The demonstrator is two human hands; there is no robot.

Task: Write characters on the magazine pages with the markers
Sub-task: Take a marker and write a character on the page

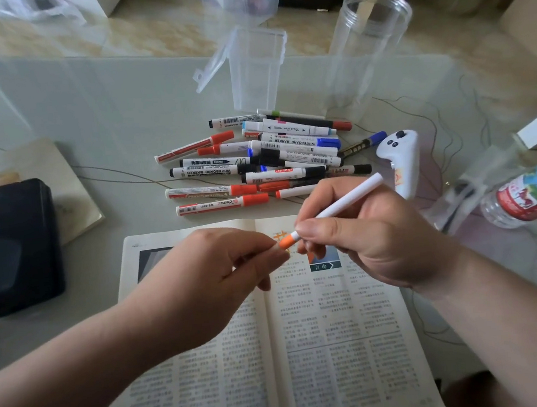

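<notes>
Far left on the pale table (112,97) sits a black case (15,247), lying partly over a beige notebook (61,177). Nearer me, in the middle, the magazine (274,350) lies open and flat, both pages packed with printed columns, with a picture at the top of the left page.

The left hand (208,274) hovers over the spine, thumb and fingertips drawn together and pinching the orange cap (287,241) of a white marker (348,199). The right hand (373,245) is just beside it, over the top of the right page, its fingers curled tight round the barrel – the marker slants up and to the right, its blunt white end sticking out past the knuckles. Whether the cap is seated or already loose, I cannot tell.

Beyond the magazine lies the pile of markers (256,161), a loose heap with red, black and blue caps. Farther back stands a clear plastic box (258,73) with its hinged lid hanging open, and right of it a tall clear jar (367,49). A white controller (401,161) lies right of the heap – and at the right edge a water bottle (529,198) with a red label lies on its side.
</notes>
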